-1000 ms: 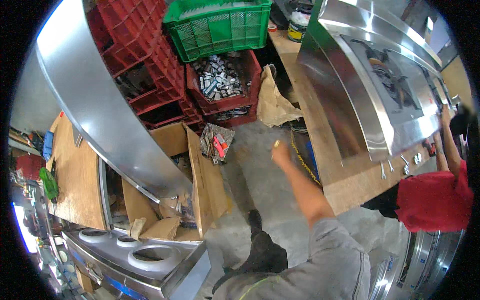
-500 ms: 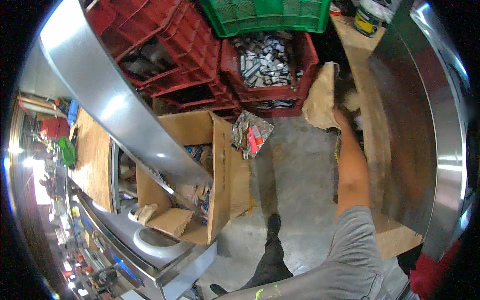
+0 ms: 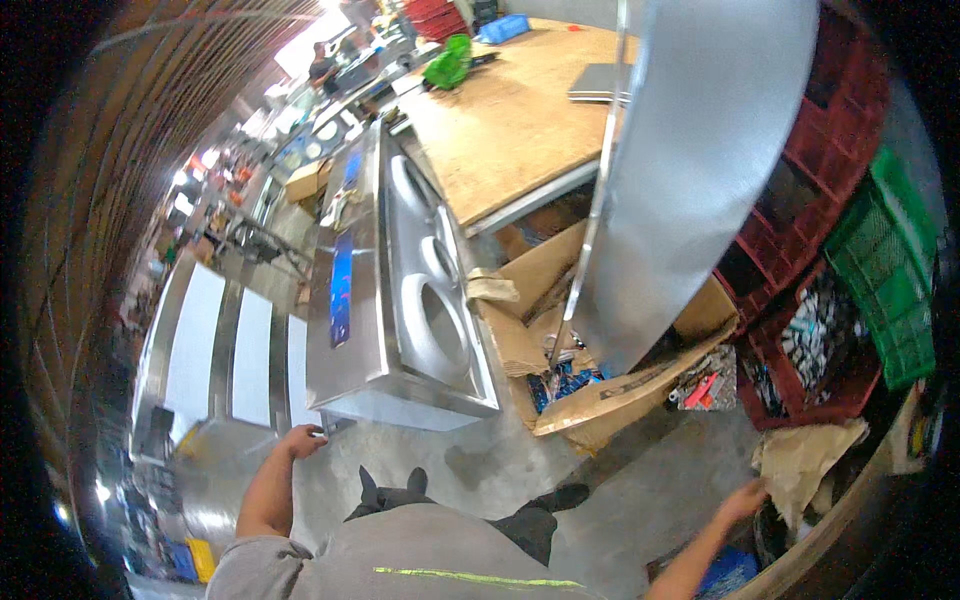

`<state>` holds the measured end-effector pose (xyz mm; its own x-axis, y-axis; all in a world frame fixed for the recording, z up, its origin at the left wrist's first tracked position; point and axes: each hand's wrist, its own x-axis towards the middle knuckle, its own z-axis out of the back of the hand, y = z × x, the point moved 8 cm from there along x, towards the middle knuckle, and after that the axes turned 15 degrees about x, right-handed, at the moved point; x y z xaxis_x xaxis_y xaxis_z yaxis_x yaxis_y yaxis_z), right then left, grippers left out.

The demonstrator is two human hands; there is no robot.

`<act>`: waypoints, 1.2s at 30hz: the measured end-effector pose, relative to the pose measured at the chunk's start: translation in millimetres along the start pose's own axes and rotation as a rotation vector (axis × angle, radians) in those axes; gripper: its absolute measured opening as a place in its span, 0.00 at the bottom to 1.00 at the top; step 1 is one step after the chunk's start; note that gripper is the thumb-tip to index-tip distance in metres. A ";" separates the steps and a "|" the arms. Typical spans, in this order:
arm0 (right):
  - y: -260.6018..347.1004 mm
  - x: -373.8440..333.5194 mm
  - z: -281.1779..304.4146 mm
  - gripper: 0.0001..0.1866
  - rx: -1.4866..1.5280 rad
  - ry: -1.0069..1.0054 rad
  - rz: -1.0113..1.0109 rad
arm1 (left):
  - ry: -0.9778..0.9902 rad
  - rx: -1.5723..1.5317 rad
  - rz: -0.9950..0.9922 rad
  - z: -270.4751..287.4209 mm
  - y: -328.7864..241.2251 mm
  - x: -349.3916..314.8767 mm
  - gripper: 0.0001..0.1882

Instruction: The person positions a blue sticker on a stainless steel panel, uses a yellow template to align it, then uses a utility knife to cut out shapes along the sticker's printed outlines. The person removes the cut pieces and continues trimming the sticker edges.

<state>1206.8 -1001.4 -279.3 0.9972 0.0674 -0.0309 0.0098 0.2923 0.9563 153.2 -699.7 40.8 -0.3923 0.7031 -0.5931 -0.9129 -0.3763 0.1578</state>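
My right hand [image 3: 742,501] is at the lower right, its fingers closed at the edge of a crumpled brown paper sheet or sack [image 3: 806,462]. Whether the paper is a sack or a loose sheet is unclear. My left hand [image 3: 301,441] hangs at the lower left, in front of a stainless steel unit with white panels [image 3: 251,350]. Its fingers are curled, with a small pale spot at the tips that I cannot make out. Between my hands, an open cardboard box [image 3: 610,402] holds small dark packets and a tall sheet of bent metal [image 3: 690,180].
A steel counter with round openings [image 3: 400,395] stands left of the box. Behind it is a wooden tabletop [image 3: 520,110]. Red crates [image 3: 800,200], a green crate [image 3: 885,270] and a foil-like piece with a red item [image 3: 706,385] lie on the right.
The view has swung left, so the box and crates now sit farther right. My left hand has come into view. My right hand stays by the brown paper.
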 end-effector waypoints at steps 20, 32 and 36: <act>339.4 -764.5 -319.8 0.12 0.264 1.187 0.201 | 0.003 -0.365 -0.036 -239.0 348.5 135.6 0.26; 413.3 -933.0 -457.2 0.19 -0.172 1.034 1.021 | 0.067 -0.661 -0.107 -139.7 364.4 226.8 0.26; 392.5 -939.1 -470.5 0.23 -0.371 1.061 1.008 | -0.029 -0.560 -0.237 -44.5 360.6 292.1 0.26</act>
<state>239.6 -501.2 -11.8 0.0597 0.9713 0.2300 -0.8067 -0.0888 0.5842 -285.5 -656.9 -110.7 -0.1961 0.8198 -0.5380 -0.7813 -0.4622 -0.4194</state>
